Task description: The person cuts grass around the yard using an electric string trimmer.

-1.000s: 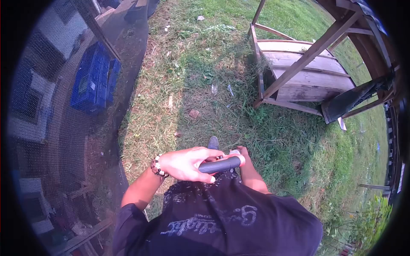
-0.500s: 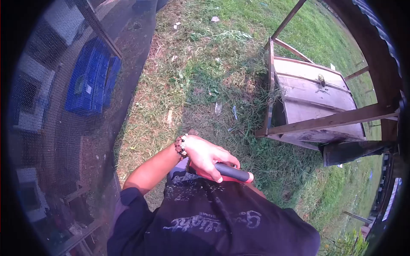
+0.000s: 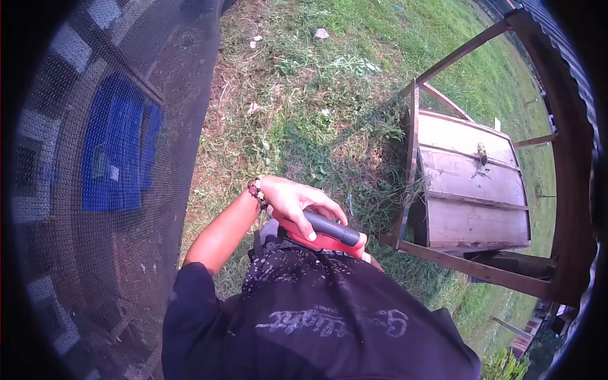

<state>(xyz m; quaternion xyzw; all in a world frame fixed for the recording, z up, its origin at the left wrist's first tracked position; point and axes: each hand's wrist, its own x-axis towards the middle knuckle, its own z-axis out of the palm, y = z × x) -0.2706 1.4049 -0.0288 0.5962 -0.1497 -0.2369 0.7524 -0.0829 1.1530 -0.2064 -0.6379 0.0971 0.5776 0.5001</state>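
My left hand (image 3: pixel 297 204), with a beaded bracelet at the wrist, is in front of my belly. Its fingers are closed round a red-and-black tool (image 3: pixel 332 228) with a dark rounded grip and a red body. The tool's working end is hidden, so its exact kind does not show. Close to the grip's right end, a small patch of skin (image 3: pixel 361 242) may be part of my right hand, but the fingers there are hidden by the tool and my shirt. Pale flecks dot the dark shirt (image 3: pixel 329 316) just below the tool.
Dark netting (image 3: pixel 171 171) runs along the left, with blue crates (image 3: pixel 120 145) and block walls behind it. A wooden box-like structure (image 3: pixel 475 190) in a timber frame stands to the right under corrugated roofing. Cut grass (image 3: pixel 240 133) covers the ground ahead.
The view has shifted slightly. My left hand and the tool sit a little higher and further left in view, the grip still held.
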